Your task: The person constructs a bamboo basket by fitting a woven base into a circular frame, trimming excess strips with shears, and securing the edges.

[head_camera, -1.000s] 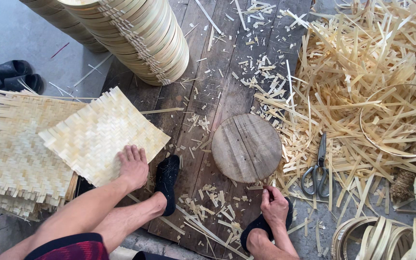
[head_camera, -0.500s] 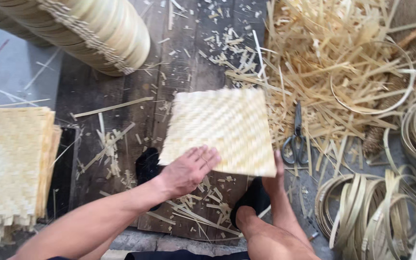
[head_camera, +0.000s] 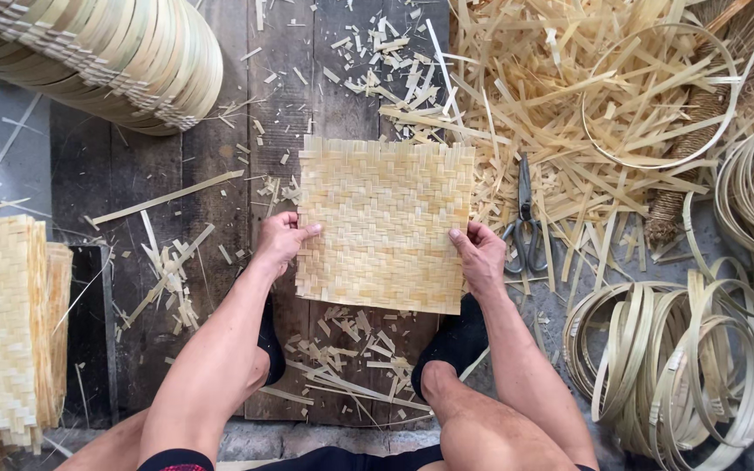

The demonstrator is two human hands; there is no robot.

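Observation:
A square woven bamboo mat (head_camera: 383, 222) lies flat on the dark wooden boards (head_camera: 211, 262) in front of me. My left hand (head_camera: 279, 242) grips its left edge with the thumb on top. At the mat's right edge my right hand (head_camera: 479, 254) holds it the same way. Both my forearms reach in from below, and my feet in black shoes (head_camera: 452, 342) rest under the mat's near edge.
A stack of woven mats (head_camera: 2, 331) lies at the left. Stacked bamboo hoops (head_camera: 124, 52) sit top left. Scissors (head_camera: 525, 222) lie right of the mat beside a heap of bamboo strips (head_camera: 586, 96). Loose bamboo rings (head_camera: 682, 366) pile at the lower right.
A mat was lifted from the left stack and carried over the round wooden block, which it now covers. Both hands now hold its side edges; the view has shifted right.

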